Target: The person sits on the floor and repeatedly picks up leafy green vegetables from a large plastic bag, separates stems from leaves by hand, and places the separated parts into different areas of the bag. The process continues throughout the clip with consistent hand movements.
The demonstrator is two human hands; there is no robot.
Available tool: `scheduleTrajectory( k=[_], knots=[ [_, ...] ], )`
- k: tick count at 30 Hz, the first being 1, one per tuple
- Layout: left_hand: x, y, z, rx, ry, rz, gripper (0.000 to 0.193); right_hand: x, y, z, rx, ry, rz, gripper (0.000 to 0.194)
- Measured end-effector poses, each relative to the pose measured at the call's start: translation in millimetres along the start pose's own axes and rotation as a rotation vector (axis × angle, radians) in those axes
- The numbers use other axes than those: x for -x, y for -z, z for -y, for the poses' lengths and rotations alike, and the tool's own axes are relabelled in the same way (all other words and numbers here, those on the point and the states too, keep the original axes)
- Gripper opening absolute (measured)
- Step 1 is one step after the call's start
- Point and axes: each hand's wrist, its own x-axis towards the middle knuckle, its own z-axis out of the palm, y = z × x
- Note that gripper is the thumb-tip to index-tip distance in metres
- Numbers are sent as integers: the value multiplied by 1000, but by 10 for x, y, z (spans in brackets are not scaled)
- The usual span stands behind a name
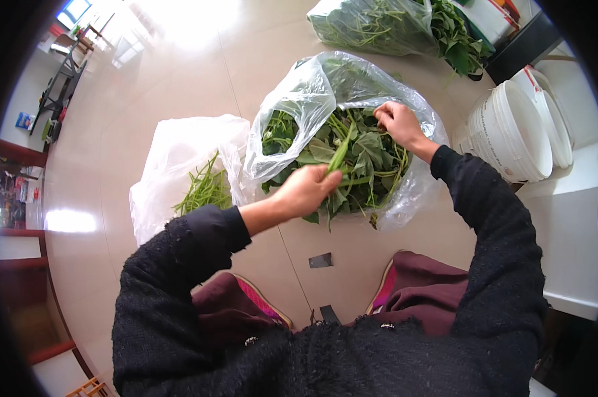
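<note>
My left hand (306, 191) is closed around a small bunch of pale green stems (341, 151) that point up and away from me. Beneath them a clear plastic bag (299, 82) lies open on the floor, filled with leafy greens (370, 146) on long stalks. Over the far right part of these leaves is my right hand (398, 121), its fingers curled together; whether a stem is between them cannot be seen. To the left, thin stripped green stems (207, 191) lie in a whitish plastic bag (187, 144).
Another clear bag (368, 25) of greens lies at the back right. White plastic buckets (502, 134) lie tipped beside the wall. A small dark flat piece (320, 260) is on the tiled floor (155, 89) between my feet and the bag.
</note>
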Motion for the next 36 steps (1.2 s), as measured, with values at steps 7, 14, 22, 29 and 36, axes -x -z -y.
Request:
scheduleTrajectory(
  k=[7,14,22,29,36],
  knots=[
    [78,724,113,27,-299,-602,33,283,-334,-202,475,904,50,21],
    [320,1964,1131,814,167,-848,28,745,-890,-65,694,1217,381,17],
    [772,2368,2142,25,936,-512,71,439,-1040,-263,807,1084,269,6],
    [480,1949,1382,-964,526,-587,41,384,-970,-385,881,1018,206,4],
    [129,838,477,-1101,-1027,-214,16,375,-872,-388,771,1047,280,8]
  ],
)
